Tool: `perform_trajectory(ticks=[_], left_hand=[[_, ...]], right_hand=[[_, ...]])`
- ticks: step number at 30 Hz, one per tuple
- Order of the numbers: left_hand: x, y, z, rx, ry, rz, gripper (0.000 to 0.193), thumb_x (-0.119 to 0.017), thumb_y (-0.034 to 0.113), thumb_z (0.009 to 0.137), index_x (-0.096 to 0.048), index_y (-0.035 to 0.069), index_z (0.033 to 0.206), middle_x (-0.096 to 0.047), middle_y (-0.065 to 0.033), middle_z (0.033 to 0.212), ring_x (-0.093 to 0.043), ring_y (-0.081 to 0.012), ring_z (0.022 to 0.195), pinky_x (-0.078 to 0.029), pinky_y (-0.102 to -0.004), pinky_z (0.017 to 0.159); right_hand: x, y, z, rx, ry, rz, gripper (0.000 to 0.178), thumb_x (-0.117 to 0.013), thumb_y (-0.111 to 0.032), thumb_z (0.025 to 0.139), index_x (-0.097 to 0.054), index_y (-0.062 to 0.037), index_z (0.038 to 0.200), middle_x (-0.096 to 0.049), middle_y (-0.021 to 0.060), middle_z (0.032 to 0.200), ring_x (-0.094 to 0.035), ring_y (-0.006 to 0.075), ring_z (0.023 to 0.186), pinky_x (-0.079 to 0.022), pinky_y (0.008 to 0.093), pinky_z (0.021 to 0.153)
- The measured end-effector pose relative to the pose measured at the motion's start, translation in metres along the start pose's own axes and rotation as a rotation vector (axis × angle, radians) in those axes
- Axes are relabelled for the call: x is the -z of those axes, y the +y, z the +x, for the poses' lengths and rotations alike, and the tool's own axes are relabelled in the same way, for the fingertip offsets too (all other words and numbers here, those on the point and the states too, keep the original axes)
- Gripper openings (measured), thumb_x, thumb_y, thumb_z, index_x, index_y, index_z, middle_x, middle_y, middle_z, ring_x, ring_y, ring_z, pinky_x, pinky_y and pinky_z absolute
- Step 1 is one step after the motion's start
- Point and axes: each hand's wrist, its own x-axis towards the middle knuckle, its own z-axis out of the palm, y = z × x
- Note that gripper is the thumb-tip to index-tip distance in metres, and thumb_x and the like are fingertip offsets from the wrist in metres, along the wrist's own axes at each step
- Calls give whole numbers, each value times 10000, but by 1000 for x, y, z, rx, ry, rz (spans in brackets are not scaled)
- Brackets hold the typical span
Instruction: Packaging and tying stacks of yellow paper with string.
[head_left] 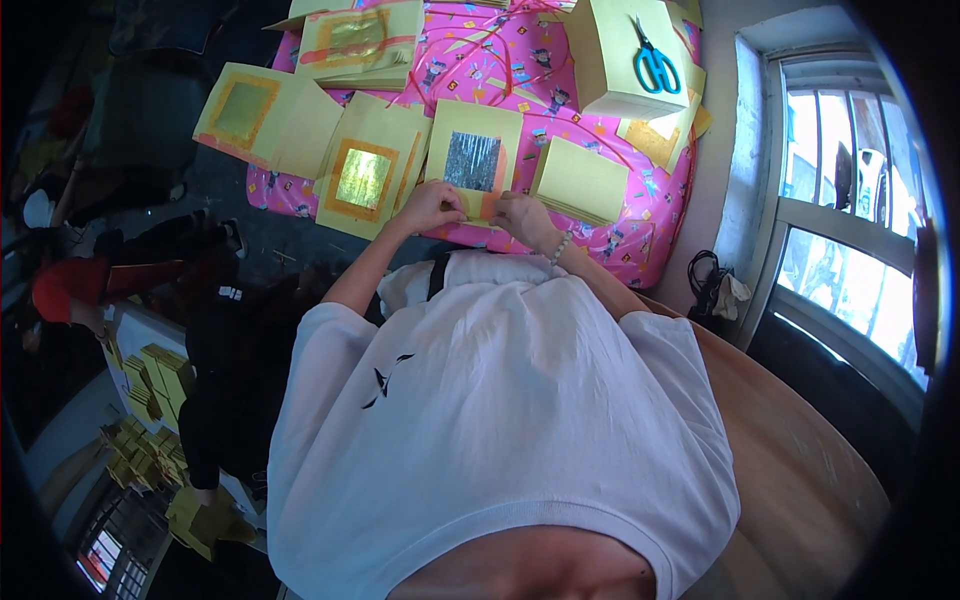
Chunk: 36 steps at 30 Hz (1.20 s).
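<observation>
A yellow paper sheet (508,122) with a dark silver foil square (473,162) lies in front of me at the table's near edge. My left hand (432,207) is closed at its near left corner, fingertips pinching the edge. At the near right corner my right hand (527,218), with a beaded bracelet on the wrist, also pinches the edge. Between the hands the near strip of the sheet looks folded or rolled; the fingers partly hide it. Just left lies a sheet with a gold foil square (364,180) framed in orange.
A pink patterned cloth (560,115) covers the table. Yellow paper stacks (580,180) lie right of my hands, with more at the far left. Teal-handled scissors (655,68) rest on a tall yellow block (605,60). At left, people work by folded yellow paper (165,375).
</observation>
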Motion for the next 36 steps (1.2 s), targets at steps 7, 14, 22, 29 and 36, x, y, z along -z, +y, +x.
perform_trajectory(ticks=[7,14,22,29,36], left_hand=[[0,-5,6,22,-32,1,136,-777,216,664,-701,111,704,-652,-31,721,-623,-198,783,-487,-335,727],[6,-2,11,69,-95,-7,160,-781,241,659,-702,110,708,-648,-45,716,-623,-204,739,-487,-337,686],[9,7,7,155,-84,-106,185,-761,207,684,-688,67,780,-608,-65,745,-601,-231,736,-479,-346,699],[25,76,1,-171,583,332,354,-669,136,749,-598,95,1094,-494,-129,1142,-469,-320,1084,-380,-420,916],[13,61,42,-153,470,484,546,-572,239,843,-428,60,1339,-372,-168,1392,-323,-336,1310,-261,-469,1062]], right_hand=[[-1,3,2,-25,2,41,192,-658,-250,779,-611,-64,765,-603,102,830,-622,285,781,-494,396,697],[0,3,3,-37,-10,13,203,-638,-255,804,-609,-57,768,-606,104,815,-623,296,790,-492,403,705],[-8,5,10,-22,67,-133,201,-615,-225,838,-594,-27,808,-609,146,782,-626,329,729,-501,430,654],[67,-1,44,-126,84,-10,287,-601,-266,860,-600,20,837,-632,226,749,-637,361,734,-503,434,681],[104,46,104,-174,139,-103,313,-593,-312,870,-623,-1,850,-645,214,777,-638,364,757,-498,442,697]])
